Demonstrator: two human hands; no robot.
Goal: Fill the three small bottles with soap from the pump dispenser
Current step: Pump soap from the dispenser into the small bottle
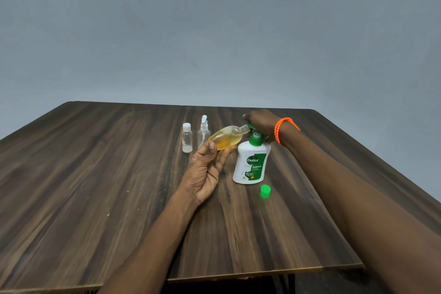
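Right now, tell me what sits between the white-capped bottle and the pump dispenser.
In the head view, the spray bottle and the tilted soap-filled bottle, held by the left hand, lie between the white-capped bottle and pump dispenser.

A clear oval bottle of amber soap (225,140) tilts, mouth at the green pump spout of the upright white dispenser (251,162); two clear small bottles (187,137) stand behind.

Both forearms are bare, and an orange beaded bracelet (282,129) circles the right wrist.
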